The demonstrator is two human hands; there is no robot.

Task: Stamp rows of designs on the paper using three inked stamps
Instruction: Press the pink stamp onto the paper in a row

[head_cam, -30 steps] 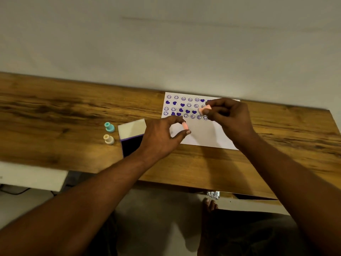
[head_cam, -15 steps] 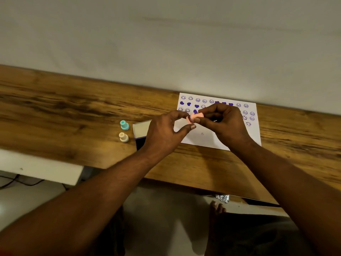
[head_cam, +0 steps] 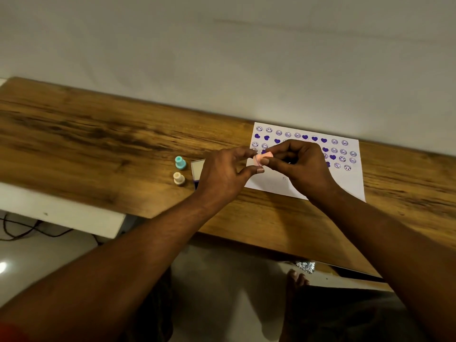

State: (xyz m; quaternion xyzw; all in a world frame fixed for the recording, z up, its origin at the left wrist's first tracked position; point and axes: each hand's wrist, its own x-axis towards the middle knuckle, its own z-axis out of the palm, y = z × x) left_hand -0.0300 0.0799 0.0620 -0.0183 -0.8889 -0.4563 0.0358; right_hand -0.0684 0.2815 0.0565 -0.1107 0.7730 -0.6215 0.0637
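The pink stamp (head_cam: 261,159) is held above the near left part of the paper (head_cam: 276,183), pinched between the right hand's (head_cam: 304,166) thumb and fingertips, its round face turned left toward the left hand (head_cam: 222,176). A thin purple ring shows on that face. The left hand sits just left of the stamp with thumb and forefinger spread apart; its fingertips are close to the stamp, but whether they touch it cannot be told. It grips nothing that can be seen.

Nearest, both forearms reach in from the lower corners, over the near edge of the wooden table (head_cam: 98,144). Below the table edge a bare foot (head_cam: 296,277) rests on the pale floor, with a bit of crumpled foil (head_cam: 306,266) just beyond it.

On the table, left of the left hand, the cream stamp (head_cam: 179,178) stands upright, and the teal stamp (head_cam: 180,162) stands upright just beyond it, the two apart. Between them and the left hand the ink pad (head_cam: 197,166) lies mostly hidden by that hand; only a pale lid edge and a dark corner show.

The paper lies to the right, its far part filled with rows of purple smiley faces and hearts, its near part blank. The hands cover the middle of the rows. Beyond the table is a plain wall (head_cam: 222,58).
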